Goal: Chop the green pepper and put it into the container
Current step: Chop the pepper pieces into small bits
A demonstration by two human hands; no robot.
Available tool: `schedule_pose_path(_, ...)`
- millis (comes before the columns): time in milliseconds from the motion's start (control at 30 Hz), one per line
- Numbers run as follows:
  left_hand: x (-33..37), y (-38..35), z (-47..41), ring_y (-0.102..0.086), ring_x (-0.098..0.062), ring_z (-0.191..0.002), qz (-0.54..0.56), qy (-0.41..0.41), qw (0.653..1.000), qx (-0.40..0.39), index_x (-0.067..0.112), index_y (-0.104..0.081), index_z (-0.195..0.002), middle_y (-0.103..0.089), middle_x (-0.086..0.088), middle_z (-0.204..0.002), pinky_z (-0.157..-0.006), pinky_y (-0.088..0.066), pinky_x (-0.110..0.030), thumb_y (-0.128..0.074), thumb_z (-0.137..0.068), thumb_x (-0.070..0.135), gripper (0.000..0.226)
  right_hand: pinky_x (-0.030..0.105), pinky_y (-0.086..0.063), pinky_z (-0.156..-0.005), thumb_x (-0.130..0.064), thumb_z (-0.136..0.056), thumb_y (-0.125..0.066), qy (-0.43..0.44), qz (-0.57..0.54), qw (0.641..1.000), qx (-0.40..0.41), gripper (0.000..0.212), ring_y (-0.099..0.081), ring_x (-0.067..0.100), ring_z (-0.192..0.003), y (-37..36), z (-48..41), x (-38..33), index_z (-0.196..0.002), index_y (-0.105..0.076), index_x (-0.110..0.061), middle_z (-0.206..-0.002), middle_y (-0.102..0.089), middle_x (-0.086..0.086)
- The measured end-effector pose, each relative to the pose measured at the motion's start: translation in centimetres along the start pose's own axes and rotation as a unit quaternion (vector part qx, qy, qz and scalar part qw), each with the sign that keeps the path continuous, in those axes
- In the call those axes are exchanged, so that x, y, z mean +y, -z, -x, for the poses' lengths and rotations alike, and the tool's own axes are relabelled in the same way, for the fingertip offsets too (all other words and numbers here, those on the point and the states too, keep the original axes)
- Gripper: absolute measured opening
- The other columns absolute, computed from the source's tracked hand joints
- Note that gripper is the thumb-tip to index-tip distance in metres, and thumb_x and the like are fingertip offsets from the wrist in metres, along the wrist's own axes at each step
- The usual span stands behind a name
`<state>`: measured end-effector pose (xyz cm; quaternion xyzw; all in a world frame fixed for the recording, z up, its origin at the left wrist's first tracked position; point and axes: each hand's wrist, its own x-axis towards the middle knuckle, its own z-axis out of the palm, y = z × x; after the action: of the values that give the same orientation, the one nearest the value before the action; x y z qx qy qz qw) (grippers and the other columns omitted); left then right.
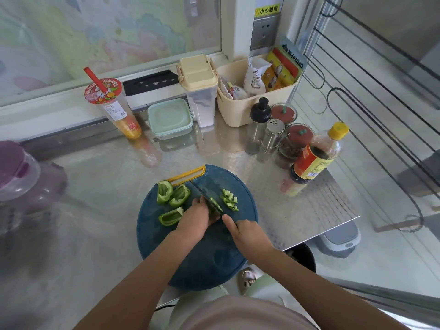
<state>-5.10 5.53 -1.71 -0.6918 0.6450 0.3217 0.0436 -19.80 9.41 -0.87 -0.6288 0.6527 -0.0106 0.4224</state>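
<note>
- The left hand (197, 219) rests on the blue cutting board (202, 258). Its grip is curled shut over a strip of green pepper (212, 207).
- The right hand (246, 232) has its grip wrapped tight round the knife (204, 195). The dark blade lies right beside the left fingertips.
- To cut well, I think the left fingers should be tucked in and slide back a little after each cut. The blade should go straight down, so the bits come out thin and even.
- Small cut bits (229, 200) lie just right of the blade. Three big pieces (179, 196) wait on the left side of the board.
- A pale green container (170, 119) stands well apart at the back of the tabletop (95, 186), with its lid on. It may be the one meant, but I cannot be sure.
- The knife handle is hidden inside the right hand. Most of the strip is hidden under the left hand, so it is hard to tell how much is left to cut.
</note>
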Motion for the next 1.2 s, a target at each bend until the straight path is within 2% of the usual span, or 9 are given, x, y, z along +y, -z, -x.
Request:
schedule_pose_path(267, 0.2, 0.1, 0.4, -0.057, -0.03, -0.11, -0.007, -0.014, 1.0, 0.017, 0.006, -0.035, -0.13, -0.045, -0.016, -0.13, -0.087, -0.043, -0.032, -0.056, -0.09, 0.039, 0.056, 0.027, -0.04, -0.06, -0.057, -0.096, -0.02, -0.015, 0.015, 0.999, -0.038, 0.06, -0.043, 0.013, -0.053, 0.3, -0.6, -0.2, -0.076, -0.053, -0.011, -0.061, -0.041, 0.001)
schedule_pose_path(367, 0.2, 0.1, 0.3, -0.056, -0.029, -0.112, -0.005, -0.015, 1.0, 0.017, 0.007, -0.034, -0.131, -0.044, -0.016, -0.131, -0.087, -0.043, -0.031, -0.057, -0.09, 0.039, 0.057, 0.032, -0.045, -0.067, -0.061, -0.094, -0.021, -0.028, -0.008, 0.999, -0.041, 0.06, -0.047, 0.015, -0.055, 0.5, -0.7, -0.3, -0.065, -0.044, -0.013, -0.06, -0.042, 0.003)
schedule_pose_path(600, 0.2, -0.1, 0.1, -0.058, -0.027, -0.11, -0.021, -0.017, 0.999, 0.02, 0.008, -0.032, -0.132, -0.044, -0.014, -0.13, -0.085, -0.044, -0.03, -0.056, -0.09, 0.039, 0.057, 0.024, -0.037, -0.055, -0.055, -0.098, -0.021, -0.034, -0.039, 0.997, -0.058, 0.056, -0.043, 0.013, -0.053, 1.1, -0.4, -1.2, -0.063, -0.038, -0.014, -0.06, -0.041, 0.003)
schedule_pose_path(667, 0.1, -0.2, 0.1, -0.058, -0.028, -0.109, -0.02, -0.021, 0.999, 0.02, 0.007, -0.033, -0.131, -0.044, -0.014, -0.129, -0.085, -0.044, -0.03, -0.056, -0.09, 0.039, 0.056, 0.028, -0.043, -0.061, -0.049, -0.1, -0.021, -0.017, -0.024, 0.998, -0.064, 0.049, -0.045, 0.017, -0.057, 1.2, -0.4, -1.4, -0.064, -0.035, -0.02, -0.063, -0.041, 0.005)
schedule_pose_path(733, -0.1, -0.3, 0.0, -0.058, -0.028, -0.108, -0.022, -0.024, 0.999, 0.018, 0.006, -0.033, -0.13, -0.044, -0.015, -0.128, -0.085, -0.044, -0.031, -0.056, -0.091, 0.038, 0.055, 0.038, -0.048, -0.071, -0.041, -0.103, -0.019, -0.015, 0.001, 0.997, -0.075, 0.04, -0.048, 0.022, -0.068, 1.0, -0.6, -1.5, -0.076, -0.043, -0.024, -0.069, -0.04, 0.007)
schedule_pose_path(833, -0.3, -0.5, -0.1, -0.057, -0.026, -0.11, -0.035, -0.026, 0.999, 0.021, 0.005, -0.031, -0.132, -0.042, -0.015, -0.131, -0.087, -0.044, -0.03, -0.055, -0.092, 0.03, 0.053, 0.033, -0.043, -0.066, -0.045, -0.101, -0.02, -0.04, 0.04, 0.995, -0.079, 0.049, -0.048, 0.019, -0.063, -0.4, -1.5, -1.4, -0.111, -0.053, -0.011, -0.069, -0.04, 0.002)
schedule_pose_path(967, -0.6, -0.6, 0.2, -0.056, -0.026, -0.108, -0.03, -0.034, 0.999, 0.03, 0.005, -0.033, -0.13, -0.043, -0.014, -0.129, -0.086, -0.043, -0.029, -0.053, -0.093, 0.023, 0.045, 0.037, -0.05, -0.07, -0.064, -0.093, -0.02, -0.083, -0.007, 0.996, -0.044, 0.064, -0.06, 0.024, -0.075, -1.5, -2.1, -2.1, -0.077, -0.053, -0.012, -0.075, -0.056, 0.006)
schedule_pose_path(1067, -1.0, -0.8, 0.4, -0.059, -0.026, -0.101, -0.027, -0.046, 0.997, 0.047, 0.007, -0.036, -0.123, -0.046, -0.012, -0.123, -0.08, -0.044, -0.029, -0.054, -0.093, 0.023, 0.038, 0.038, -0.049, -0.076, -0.066, -0.093, -0.021, -0.063, -0.024, 0.997, -0.025, 0.064, -0.06, 0.027, -0.08, -0.9, -2.7, -2.7, -0.072, -0.051, -0.013, -0.079, -0.058, 0.009)
schedule_pose_path(1200, -0.8, -0.7, 1.0, -0.06, -0.026, -0.098, 0.005, -0.044, 0.997, 0.063, 0.006, -0.039, -0.117, -0.047, -0.01, -0.117, -0.076, -0.045, -0.032, -0.055, -0.092, 0.032, 0.039, 0.029, -0.041, -0.053, -0.061, -0.094, -0.028, -0.059, -0.157, 0.984, -0.054, 0.055, -0.044, 0.016, -0.048, 0.8, -3.3, -2.5, -0.062, -0.039, -0.017, -0.059, -0.043, 0.002)
